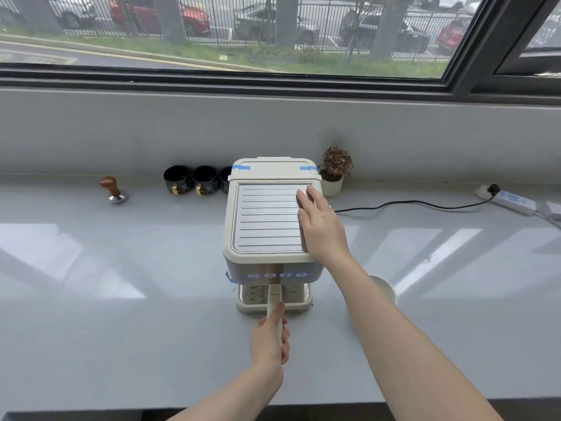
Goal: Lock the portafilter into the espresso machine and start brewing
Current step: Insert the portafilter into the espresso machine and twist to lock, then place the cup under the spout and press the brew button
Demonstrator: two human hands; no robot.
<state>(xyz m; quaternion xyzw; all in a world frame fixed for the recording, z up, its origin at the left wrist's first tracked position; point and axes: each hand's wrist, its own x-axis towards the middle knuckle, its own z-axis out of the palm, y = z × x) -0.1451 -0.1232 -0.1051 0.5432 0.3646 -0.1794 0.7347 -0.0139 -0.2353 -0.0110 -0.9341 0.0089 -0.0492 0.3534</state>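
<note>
Locking step: your left hand (268, 338) grip closed on portafilter (274, 302) handle, pointing straight out under coffee machine (270, 218). Right hand (318, 223) flat, open, on top. Brace firmly; then press lit buttons (276, 275).

Your head cam looked fwd and down, close over the tabletop (121, 299), facing the window (273, 34); wide-angle, single view.
</note>
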